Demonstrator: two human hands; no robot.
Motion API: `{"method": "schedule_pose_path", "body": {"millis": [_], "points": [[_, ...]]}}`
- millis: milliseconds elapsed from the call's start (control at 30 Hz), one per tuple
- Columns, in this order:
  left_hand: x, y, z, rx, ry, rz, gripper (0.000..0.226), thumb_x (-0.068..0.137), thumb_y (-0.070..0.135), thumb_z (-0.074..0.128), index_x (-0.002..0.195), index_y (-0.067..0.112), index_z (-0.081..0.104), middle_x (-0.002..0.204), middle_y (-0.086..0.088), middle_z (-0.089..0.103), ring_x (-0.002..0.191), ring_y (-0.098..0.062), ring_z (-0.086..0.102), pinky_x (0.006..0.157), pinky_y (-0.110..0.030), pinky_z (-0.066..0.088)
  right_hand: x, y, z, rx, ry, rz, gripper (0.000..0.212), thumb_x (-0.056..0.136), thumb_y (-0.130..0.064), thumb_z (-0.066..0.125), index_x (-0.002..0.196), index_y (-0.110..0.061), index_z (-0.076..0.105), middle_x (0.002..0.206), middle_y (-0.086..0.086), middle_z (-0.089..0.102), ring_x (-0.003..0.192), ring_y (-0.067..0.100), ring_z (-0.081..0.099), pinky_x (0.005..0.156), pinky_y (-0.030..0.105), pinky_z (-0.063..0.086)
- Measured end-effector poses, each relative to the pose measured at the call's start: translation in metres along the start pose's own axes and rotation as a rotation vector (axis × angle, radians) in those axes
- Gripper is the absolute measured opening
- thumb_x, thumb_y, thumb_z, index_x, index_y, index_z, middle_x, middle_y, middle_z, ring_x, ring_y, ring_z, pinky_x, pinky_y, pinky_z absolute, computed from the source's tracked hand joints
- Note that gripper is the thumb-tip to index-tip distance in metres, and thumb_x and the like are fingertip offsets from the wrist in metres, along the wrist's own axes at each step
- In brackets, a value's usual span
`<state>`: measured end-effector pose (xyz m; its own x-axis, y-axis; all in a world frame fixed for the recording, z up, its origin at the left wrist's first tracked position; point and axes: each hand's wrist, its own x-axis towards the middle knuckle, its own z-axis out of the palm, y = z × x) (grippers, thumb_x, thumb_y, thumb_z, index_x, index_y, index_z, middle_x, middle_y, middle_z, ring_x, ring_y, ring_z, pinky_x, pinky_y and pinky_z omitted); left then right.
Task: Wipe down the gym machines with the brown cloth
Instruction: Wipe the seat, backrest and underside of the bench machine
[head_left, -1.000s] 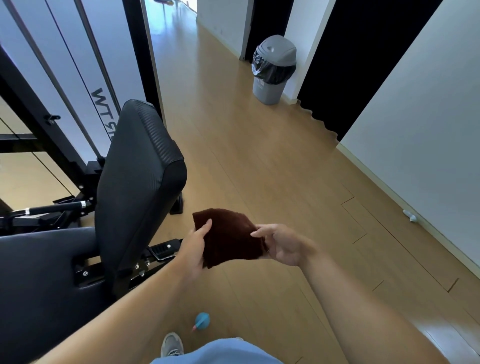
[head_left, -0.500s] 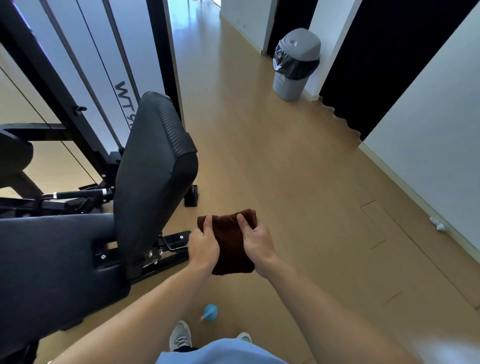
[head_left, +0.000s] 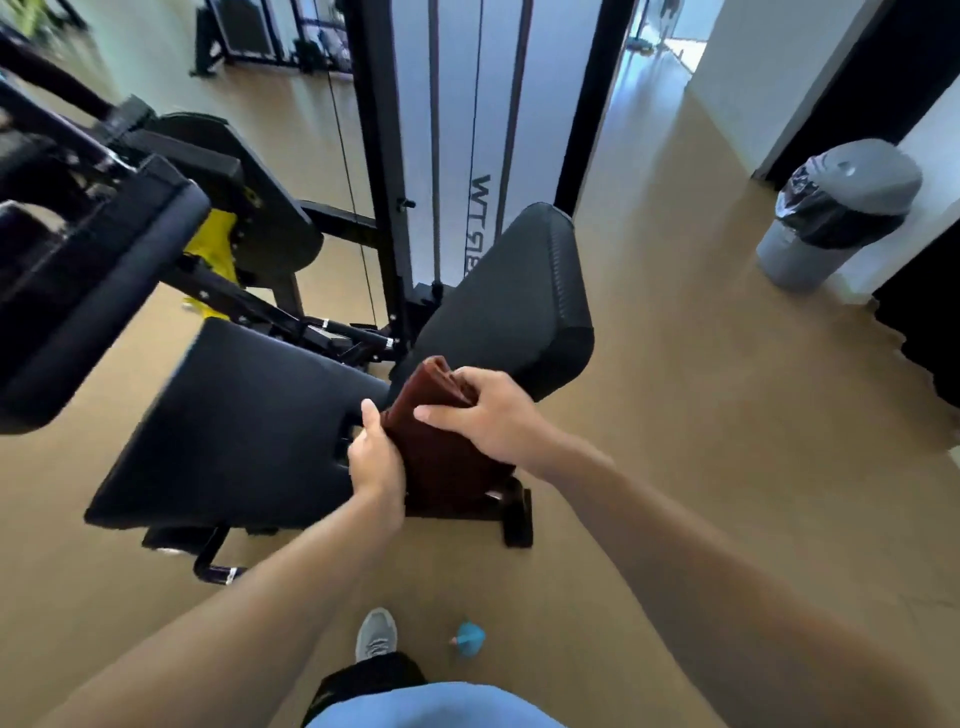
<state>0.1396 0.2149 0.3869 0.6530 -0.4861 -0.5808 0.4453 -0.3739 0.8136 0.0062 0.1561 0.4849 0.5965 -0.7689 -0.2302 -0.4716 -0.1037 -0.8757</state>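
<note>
Both hands hold the brown cloth (head_left: 441, 457), folded into a thick pad, in front of the black gym machine. My left hand (head_left: 376, 460) grips its left edge and my right hand (head_left: 485, 415) lies over its top right part. Behind the cloth are the machine's flat black seat pad (head_left: 234, 431) and its upright back pad (head_left: 511, 306). The cloth hangs just before the gap between the two pads; I cannot tell whether it touches them.
A black padded arm (head_left: 88, 291) of the machine juts in at the left, with a yellow part (head_left: 213, 244) behind it. The weight-stack frame (head_left: 389, 156) stands behind. A grey bin (head_left: 836, 213) is at the right wall. A blue spray bottle (head_left: 467, 639) lies on the wooden floor by my shoe.
The view has swung left, bringing the whole machine into sight. The cloth has been folded narrower and both hands have moved with it up to the seat and back pad.
</note>
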Motion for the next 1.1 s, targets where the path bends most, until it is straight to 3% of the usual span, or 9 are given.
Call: {"method": "schedule_pose_path", "body": {"millis": [100, 200, 267, 433, 567, 633, 800, 933, 1100], "points": [[0.025, 0.050, 0.009, -0.100, -0.140, 0.088, 0.062, 0.094, 0.070, 0.033, 0.109, 0.022, 0.070, 0.101, -0.001, 0.075, 0.093, -0.024, 0.072, 0.076, -0.040, 0.061, 0.039, -0.051, -0.024, -0.248, 0.124, -0.205, 0.023, 0.089, -0.046, 0.075, 0.104, -0.030, 0.069, 0.092, -0.015, 0.069, 0.087, 0.008, 0.065, 0.079, 0.028, 0.049], [0.060, 0.097, 0.020, -0.191, -0.221, 0.083, 0.050, 0.102, 0.055, 0.035, 0.105, 0.012, 0.062, 0.088, -0.008, 0.071, 0.078, -0.024, 0.071, 0.067, -0.039, 0.061, 0.084, -0.095, -0.050, -0.791, 0.297, -0.516, 0.028, 0.094, -0.054, 0.063, 0.113, -0.034, 0.063, 0.101, -0.016, 0.065, 0.096, 0.013, 0.063, 0.082, 0.033, 0.046], [0.083, 0.108, 0.029, -0.155, -0.228, 0.077, 0.041, 0.104, 0.046, 0.039, 0.104, 0.010, 0.057, 0.084, -0.009, 0.066, 0.073, -0.023, 0.066, 0.072, -0.043, 0.060, 0.104, -0.104, -0.059, -1.013, 0.170, -0.594, 0.029, 0.094, -0.051, 0.064, 0.118, -0.034, 0.063, 0.107, -0.014, 0.063, 0.099, 0.016, 0.064, 0.082, 0.035, 0.048], [0.154, 0.083, 0.043, 0.132, -0.347, 0.033, 0.019, 0.103, 0.029, 0.049, 0.107, 0.013, 0.060, 0.102, -0.008, 0.069, 0.082, -0.017, 0.064, 0.086, -0.043, 0.057, 0.156, -0.052, -0.022, -1.486, -0.442, 0.019, 0.058, 0.093, -0.074, 0.045, 0.100, -0.024, 0.073, 0.094, -0.002, 0.069, 0.092, 0.024, 0.066, 0.075, 0.035, 0.049], [0.191, 0.068, 0.054, 0.314, -0.566, 0.032, 0.013, 0.094, 0.023, 0.065, 0.105, 0.015, 0.067, 0.103, -0.006, 0.073, 0.087, -0.016, 0.068, 0.081, -0.034, 0.057, 0.185, -0.013, 0.010, -1.591, -0.290, -0.009, 0.028, 0.102, -0.040, 0.053, 0.108, -0.020, 0.072, 0.112, 0.003, 0.074, 0.104, 0.027, 0.068, 0.076, 0.035, 0.039], [0.200, 0.066, 0.058, 0.336, -0.650, 0.047, 0.015, 0.091, 0.025, 0.071, 0.103, 0.016, 0.069, 0.099, -0.005, 0.074, 0.086, -0.016, 0.070, 0.074, -0.029, 0.056, 0.189, -0.003, 0.023, -1.646, -0.228, -0.030, 0.029, 0.104, -0.032, 0.047, 0.121, -0.017, 0.064, 0.122, 0.007, 0.066, 0.113, 0.028, 0.059, 0.087, 0.039, 0.041], [0.220, 0.065, 0.071, 0.296, -0.700, 0.077, 0.015, 0.087, 0.027, 0.076, 0.099, 0.018, 0.071, 0.094, -0.006, 0.075, 0.080, -0.015, 0.070, 0.071, -0.026, 0.056, 0.186, 0.018, 0.007, -1.613, -0.323, 0.057, 0.064, 0.108, -0.049, 0.029, 0.160, -0.012, 0.027, 0.164, 0.010, 0.030, 0.153, 0.032, 0.019, 0.125, 0.046, 0.008], [0.229, 0.066, 0.085, 0.299, -0.705, 0.124, 0.018, 0.083, 0.026, 0.078, 0.100, 0.025, 0.071, 0.094, -0.003, 0.074, 0.084, -0.014, 0.070, 0.074, -0.026, 0.055, 0.204, 0.020, -0.003, -1.638, -0.320, 0.123, 0.066, 0.108, -0.053, 0.016, 0.164, -0.018, 0.005, 0.172, 0.004, 0.000, 0.157, 0.027, -0.012, 0.123, 0.055, -0.013], [0.248, 0.071, 0.090, 0.279, -0.525, 0.120, 0.016, 0.087, 0.023, 0.071, 0.103, 0.028, 0.070, 0.097, 0.005, 0.073, 0.092, -0.013, 0.068, 0.084, -0.032, 0.056, 0.249, 0.026, -0.010, -1.590, -0.298, 0.176, 0.067, 0.104, -0.059, 0.021, 0.164, -0.031, 0.009, 0.172, 0.002, -0.003, 0.157, 0.024, -0.015, 0.121, 0.058, -0.014]]}}
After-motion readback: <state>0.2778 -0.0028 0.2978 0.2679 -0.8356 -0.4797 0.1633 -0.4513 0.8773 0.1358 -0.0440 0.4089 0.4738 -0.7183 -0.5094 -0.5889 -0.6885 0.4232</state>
